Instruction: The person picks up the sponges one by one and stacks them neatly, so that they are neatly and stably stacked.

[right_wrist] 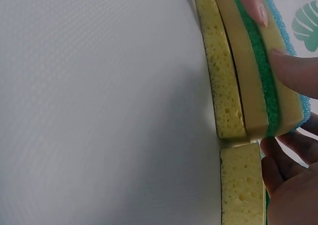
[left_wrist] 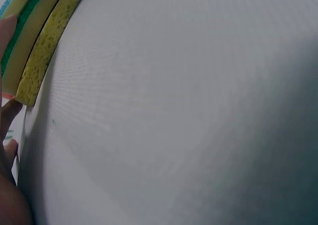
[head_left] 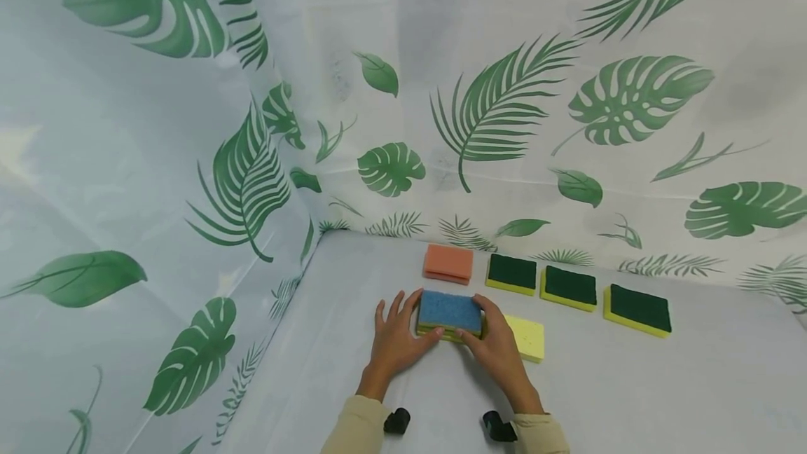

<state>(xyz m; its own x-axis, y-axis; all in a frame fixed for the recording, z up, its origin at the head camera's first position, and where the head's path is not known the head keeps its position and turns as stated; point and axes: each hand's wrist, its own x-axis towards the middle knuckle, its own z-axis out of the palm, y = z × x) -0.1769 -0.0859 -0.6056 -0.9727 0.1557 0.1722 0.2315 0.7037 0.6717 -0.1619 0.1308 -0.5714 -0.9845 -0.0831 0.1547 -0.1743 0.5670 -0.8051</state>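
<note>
A stack of sponges sits between both hands. On top is a blue-faced sponge with a yellow body; under it the right wrist view shows a green scrub layer on a yellow sponge, and a porous yellow sponge at the bottom. My left hand grips the top sponge's left end, thumb at the front edge, other fingers spread. From the right end my right hand holds the same sponge, thumb on its front side. Beside the right hand a yellow sponge lies flat, partly hidden by that hand.
Behind the stack lies an orange sponge pile. Several dark-green-topped yellow sponges run in a row to the right. Leaf-printed sheeting rises behind and left of the white table.
</note>
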